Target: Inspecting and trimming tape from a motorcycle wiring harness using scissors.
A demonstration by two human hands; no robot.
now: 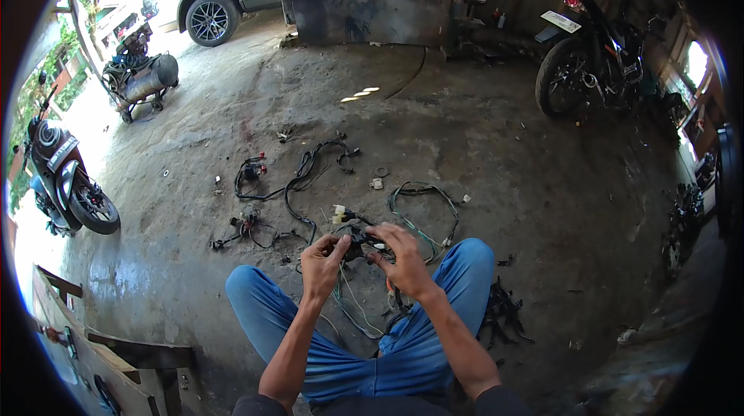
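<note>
Between my knees I hold up a black part of a wiring harness (pixel 357 245) with dark connectors. My left hand (pixel 319 265) pinches its left side between thumb and fingers. On the other side, my right hand (pixel 404 263) curves over it, fingers above and thumb below; the exact contact is partly hidden. White connectors (pixel 339 214) stick out just beyond the hands. Thin green and pale wires (pixel 358 315) hang down between my legs. A long black cable branch (pixel 298 177) runs over the floor ahead, and a greenish wire loop (pixel 425 186) lies to the right.
Smaller wire bundles (pixel 249 222) lie left of my knees, black scraps (pixel 505 315) at the right. A scooter (pixel 70 176) and a wheeled compressor (pixel 143 79) stand left, a motorcycle (pixel 589 60) at the back right. A wooden bench (pixel 139 350) is at the lower left.
</note>
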